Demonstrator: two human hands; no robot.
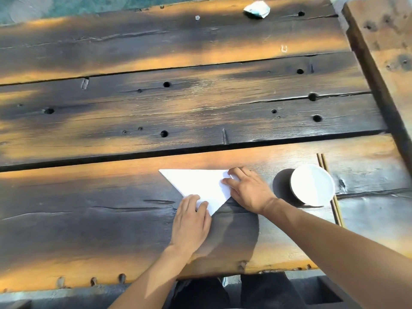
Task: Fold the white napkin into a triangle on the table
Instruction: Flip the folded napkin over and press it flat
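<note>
The white napkin (198,182) lies flat on the dark wooden table (156,108) as a triangle, long edge away from me and one point toward me. My left hand (191,221) presses with straight fingers on the near point. My right hand (247,190) lies flat on the right corner, fingers spread over the paper's edge.
A white round cup (312,185) stands just right of my right hand. A pair of thin chopsticks (330,186) runs under and beside it. A crumpled white wrapper (256,9) lies at the table's far edge. A second wooden table (383,41) adjoins on the right.
</note>
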